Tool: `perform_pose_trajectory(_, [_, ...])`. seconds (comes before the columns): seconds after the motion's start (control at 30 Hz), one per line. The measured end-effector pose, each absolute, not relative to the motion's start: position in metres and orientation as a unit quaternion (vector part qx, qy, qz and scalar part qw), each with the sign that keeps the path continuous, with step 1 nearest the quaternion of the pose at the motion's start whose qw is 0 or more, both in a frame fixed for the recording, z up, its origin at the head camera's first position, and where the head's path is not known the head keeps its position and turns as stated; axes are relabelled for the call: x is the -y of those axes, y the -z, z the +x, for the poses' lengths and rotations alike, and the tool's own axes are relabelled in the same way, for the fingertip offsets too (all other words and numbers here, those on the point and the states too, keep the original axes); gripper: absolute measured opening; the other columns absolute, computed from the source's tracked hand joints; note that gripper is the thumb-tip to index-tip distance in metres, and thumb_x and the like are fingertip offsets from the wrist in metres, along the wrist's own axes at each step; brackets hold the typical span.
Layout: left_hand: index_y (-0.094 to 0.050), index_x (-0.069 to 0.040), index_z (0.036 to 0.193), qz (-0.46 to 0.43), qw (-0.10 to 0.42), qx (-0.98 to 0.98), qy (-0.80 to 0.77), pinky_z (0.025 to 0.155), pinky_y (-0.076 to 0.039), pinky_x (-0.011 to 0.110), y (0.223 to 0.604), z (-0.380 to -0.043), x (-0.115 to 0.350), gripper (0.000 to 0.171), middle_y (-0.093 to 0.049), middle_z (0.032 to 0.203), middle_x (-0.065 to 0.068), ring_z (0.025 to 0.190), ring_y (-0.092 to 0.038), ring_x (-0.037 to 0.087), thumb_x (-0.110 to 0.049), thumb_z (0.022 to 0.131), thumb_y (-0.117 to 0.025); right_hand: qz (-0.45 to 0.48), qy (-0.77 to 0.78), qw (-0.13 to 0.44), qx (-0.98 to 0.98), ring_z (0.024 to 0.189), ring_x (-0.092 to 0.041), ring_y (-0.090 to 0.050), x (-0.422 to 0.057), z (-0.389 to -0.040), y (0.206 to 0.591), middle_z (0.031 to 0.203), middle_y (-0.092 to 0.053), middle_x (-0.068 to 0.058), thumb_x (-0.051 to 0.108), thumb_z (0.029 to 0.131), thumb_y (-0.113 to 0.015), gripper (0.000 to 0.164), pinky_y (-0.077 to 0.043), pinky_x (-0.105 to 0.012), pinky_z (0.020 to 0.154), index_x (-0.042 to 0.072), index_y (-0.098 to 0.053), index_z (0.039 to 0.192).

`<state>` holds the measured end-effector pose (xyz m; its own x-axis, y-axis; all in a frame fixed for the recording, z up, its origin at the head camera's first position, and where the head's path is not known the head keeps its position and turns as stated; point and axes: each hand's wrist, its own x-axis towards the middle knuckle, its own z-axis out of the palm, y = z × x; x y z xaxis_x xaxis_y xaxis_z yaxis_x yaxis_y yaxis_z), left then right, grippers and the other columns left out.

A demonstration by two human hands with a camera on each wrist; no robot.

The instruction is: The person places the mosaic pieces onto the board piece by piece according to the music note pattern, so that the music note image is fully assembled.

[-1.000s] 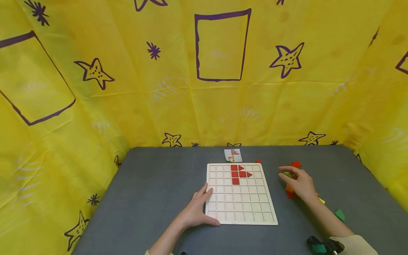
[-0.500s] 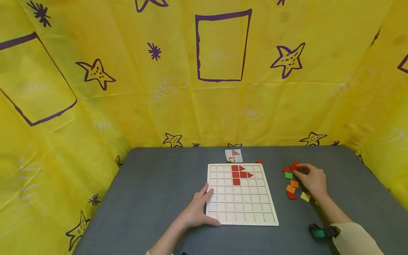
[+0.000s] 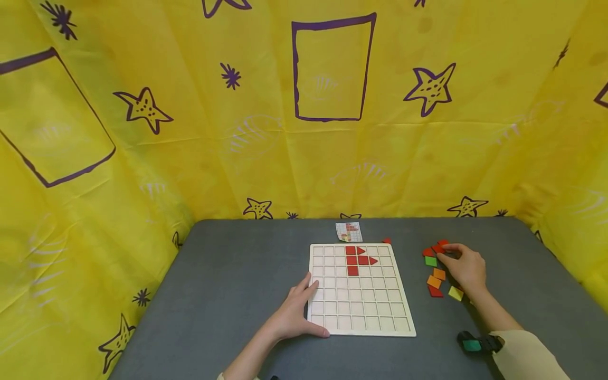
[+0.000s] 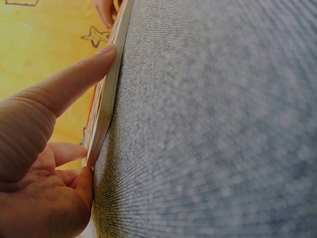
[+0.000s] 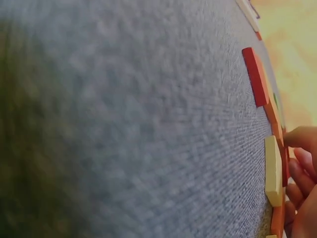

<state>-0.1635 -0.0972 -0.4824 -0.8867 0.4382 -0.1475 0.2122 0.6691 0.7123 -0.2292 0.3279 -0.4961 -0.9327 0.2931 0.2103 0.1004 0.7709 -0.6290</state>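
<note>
A pale board [image 3: 361, 306] with a grid of square cells lies on the dark table. Red square and triangular tiles [image 3: 351, 260] fill a few cells near its far edge. Spread over the board's near left corner is my left hand [image 3: 296, 311], thumb along the near edge and fingertips at the left edge; the left wrist view shows the thumb [image 4: 74, 79] straight against the rim. To the right of the board, my right hand [image 3: 467, 269] pinches a red tile [image 3: 438, 249] between thumb and forefinger, low among other red tiles. The right wrist view shows its fingers [image 5: 299, 173] curled beside the tiles.
Near the right hand lie a green tile [image 3: 430, 261], orange tiles [image 3: 434, 282], a red tile [image 3: 434, 291] and a yellow tile [image 3: 455, 293]. A small printed pattern card [image 3: 349, 231] sits beyond the board, with a red triangle [image 3: 387, 240] close by. Yellow cloth [image 3: 214, 158] hangs behind.
My right hand has moved right and a little back from over the loose tiles, and its thumb and forefinger have come onto a red tile. The left hand keeps its place.
</note>
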Motion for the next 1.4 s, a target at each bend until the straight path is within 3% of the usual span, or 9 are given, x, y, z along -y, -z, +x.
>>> perform_pose_trajectory(0.33, [-0.030,-0.009,0.149,0.179,0.154,-0.902,-0.362,0.099,-0.036,0.054,0.482,-0.163,0.097,0.112,-0.012,0.160,0.011,0.138,-0.024,0.032,-0.046,0.060,-0.087,-0.102,-0.370,0.126,0.915,0.089,-0.031,-0.060,-0.306,-0.218,0.484,0.105,-0.070,-0.018,0.044,0.087,-0.066,0.045,-0.039,-0.034,0.067,0.010,-0.066,0.116])
perform_pose_trajectory(0.5, [-0.029,-0.008,0.149,0.180,0.155,-0.900,-0.366,0.101,-0.034,0.054,0.481,-0.164,0.097,0.113,-0.011,0.160,0.012,0.139,-0.024,0.032,-0.047,0.059,-0.087,-0.081,-0.384,0.123,0.912,0.080,-0.002,-0.052,-0.285,-0.214,0.479,0.105,-0.070,-0.010,0.046,0.084,-0.069,0.043,-0.038,-0.029,0.068,0.015,-0.068,0.113])
perform_pose_trajectory(0.57, [-0.029,-0.008,0.149,0.180,0.156,-0.899,-0.368,0.101,-0.034,0.054,0.481,-0.164,0.097,0.114,-0.011,0.160,0.012,0.139,-0.023,0.032,-0.047,0.059,-0.087,-0.072,-0.388,0.118,0.911,0.078,0.004,-0.049,-0.277,-0.212,0.479,0.105,-0.070,-0.008,0.047,0.082,-0.070,0.043,-0.039,-0.028,0.069,0.017,-0.068,0.113])
perform_pose_trajectory(0.63, [-0.029,-0.008,0.149,0.182,0.155,-0.898,-0.369,0.101,-0.034,0.054,0.481,-0.164,0.097,0.114,-0.011,0.160,0.012,0.139,-0.023,0.032,-0.047,0.059,-0.087,-0.061,-0.391,0.112,0.912,0.080,0.004,-0.051,-0.268,-0.211,0.479,0.105,-0.070,-0.005,0.047,0.082,-0.070,0.042,-0.041,-0.027,0.069,0.020,-0.067,0.112])
perform_pose_trajectory(0.87, [-0.029,-0.008,0.149,0.182,0.154,-0.899,-0.368,0.101,-0.034,0.054,0.480,-0.163,0.097,0.113,-0.011,0.159,0.012,0.139,-0.023,0.032,-0.047,0.060,-0.087,0.007,-0.420,0.076,0.904,0.090,-0.020,-0.061,-0.240,-0.208,0.484,0.104,-0.069,-0.005,0.038,0.082,-0.074,0.036,-0.045,-0.030,0.072,0.018,-0.068,0.110])
perform_pose_trajectory(1.1, [-0.029,-0.008,0.149,0.184,0.153,-0.898,-0.370,0.101,-0.033,0.055,0.481,-0.163,0.098,0.113,-0.011,0.159,0.012,0.140,-0.022,0.033,-0.046,0.060,-0.087,0.074,-0.418,0.064,0.903,0.081,-0.017,-0.047,-0.218,-0.211,0.494,0.090,-0.064,0.003,0.032,0.079,-0.077,0.029,-0.038,-0.027,0.066,0.021,-0.070,0.104])
perform_pose_trajectory(1.4, [-0.029,-0.008,0.149,0.183,0.156,-0.898,-0.369,0.101,-0.033,0.054,0.482,-0.164,0.098,0.113,-0.011,0.160,0.012,0.140,-0.022,0.032,-0.047,0.060,-0.087,0.142,-0.390,0.069,0.907,0.092,-0.015,-0.048,-0.206,-0.215,0.497,0.103,-0.065,0.004,0.021,0.077,-0.079,0.024,-0.039,-0.034,0.076,0.024,-0.071,0.100])
